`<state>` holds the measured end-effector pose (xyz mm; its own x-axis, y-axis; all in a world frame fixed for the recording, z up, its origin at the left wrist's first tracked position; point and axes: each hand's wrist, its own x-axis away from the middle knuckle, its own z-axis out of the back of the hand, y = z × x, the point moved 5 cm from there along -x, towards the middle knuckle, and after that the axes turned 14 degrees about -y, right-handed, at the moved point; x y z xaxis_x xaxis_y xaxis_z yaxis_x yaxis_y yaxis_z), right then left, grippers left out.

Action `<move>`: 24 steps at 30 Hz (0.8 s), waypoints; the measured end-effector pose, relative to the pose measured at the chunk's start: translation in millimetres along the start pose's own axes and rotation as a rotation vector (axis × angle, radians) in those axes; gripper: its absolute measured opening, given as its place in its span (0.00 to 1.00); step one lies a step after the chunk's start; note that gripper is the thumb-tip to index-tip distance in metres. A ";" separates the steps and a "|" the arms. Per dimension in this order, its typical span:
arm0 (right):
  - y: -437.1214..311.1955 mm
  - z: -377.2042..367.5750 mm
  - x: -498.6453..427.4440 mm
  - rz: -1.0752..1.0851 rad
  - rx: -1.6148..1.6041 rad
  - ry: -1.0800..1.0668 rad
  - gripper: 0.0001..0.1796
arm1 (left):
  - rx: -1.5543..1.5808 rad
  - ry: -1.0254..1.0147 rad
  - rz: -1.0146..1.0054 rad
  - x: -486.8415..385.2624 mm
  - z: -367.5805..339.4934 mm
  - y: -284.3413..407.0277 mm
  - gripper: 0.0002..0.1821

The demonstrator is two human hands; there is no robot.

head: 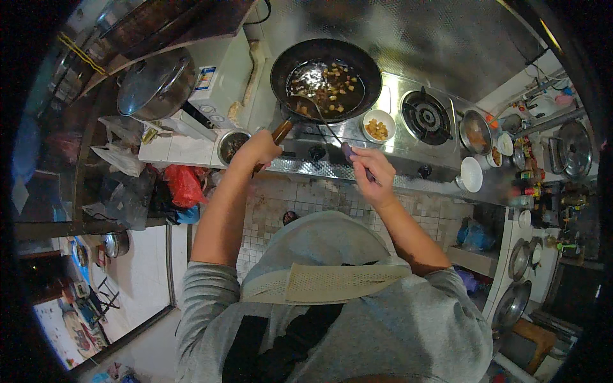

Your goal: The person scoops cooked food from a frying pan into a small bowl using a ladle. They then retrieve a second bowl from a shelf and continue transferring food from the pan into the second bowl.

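A black wok stands on the left side of the gas stove, tilted a little, with oil and several light brown food pieces inside. Closed around its wooden handle is my left hand. My right hand grips the dark handle of a metal ladle, whose bowl lies in the oil near the wok's front left side. Just right of the wok, a white bowl on the stove holds golden food pieces.
An unlit burner is to the right, then a metal strainer or bowl and a white bowl. Left of my left hand stands a metal container with dark contents. A lidded pot stands farther left, above plastic bags.
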<state>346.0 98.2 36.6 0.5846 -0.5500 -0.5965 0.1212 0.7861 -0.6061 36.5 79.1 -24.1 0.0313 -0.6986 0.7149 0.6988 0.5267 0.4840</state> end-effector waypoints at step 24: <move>-14.7 25.2 -6.0 0.192 0.099 -0.163 0.10 | -0.017 0.028 -0.047 -6.0 -0.9 -4.7 0.17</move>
<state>360.9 97.1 62.4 0.7252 -0.3416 -0.5979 0.0684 0.8997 -0.4312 33.7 80.4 -31.1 0.0187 -0.7357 0.6770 0.7118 0.4853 0.5077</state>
